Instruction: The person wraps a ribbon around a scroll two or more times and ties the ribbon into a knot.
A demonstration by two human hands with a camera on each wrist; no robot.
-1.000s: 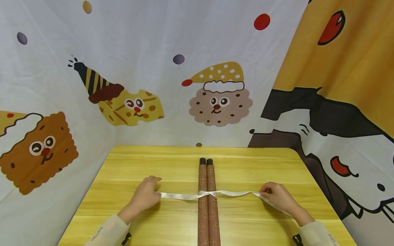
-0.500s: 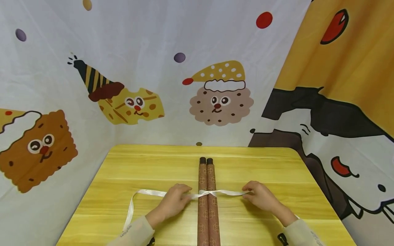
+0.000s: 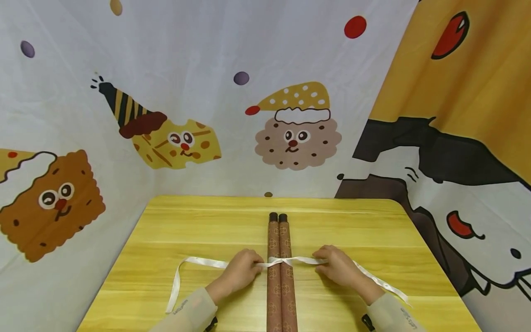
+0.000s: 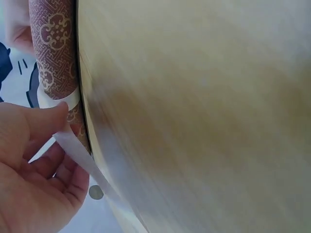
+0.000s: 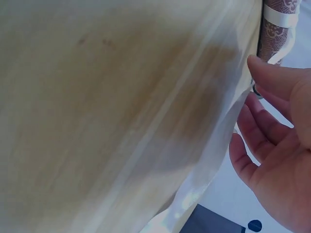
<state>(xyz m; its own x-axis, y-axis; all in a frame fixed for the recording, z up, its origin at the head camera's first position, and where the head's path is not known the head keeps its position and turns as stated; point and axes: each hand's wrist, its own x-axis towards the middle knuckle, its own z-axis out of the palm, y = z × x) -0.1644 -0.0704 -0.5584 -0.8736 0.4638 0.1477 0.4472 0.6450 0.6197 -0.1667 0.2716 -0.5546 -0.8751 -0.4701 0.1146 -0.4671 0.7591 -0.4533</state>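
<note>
Two brown patterned rolls [image 3: 279, 281] lie side by side down the middle of the yellow wooden table [image 3: 199, 226]. A white ribbon [image 3: 304, 260] crosses them and is knotted on top. My left hand [image 3: 254, 265] pinches the ribbon just left of the rolls; in the left wrist view the thumb [image 4: 41, 121] presses the ribbon [image 4: 80, 155] beside a roll [image 4: 53, 53]. My right hand [image 3: 321, 260] holds the ribbon just right of the rolls. Curled right-hand fingers [image 5: 257, 141] lie along the ribbon [image 5: 209, 165] in the right wrist view.
The ribbon's loose left tail [image 3: 176, 283] curves towards the table's front left, and the right tail [image 3: 386, 287] trails towards the front right. Cartoon-printed cloth [image 3: 186, 143] hangs close behind and on both sides of the table.
Both hands have slid inwards along the ribbon from its outer ends to right beside the rolls. The ribbon tails now lie slack on the table.
</note>
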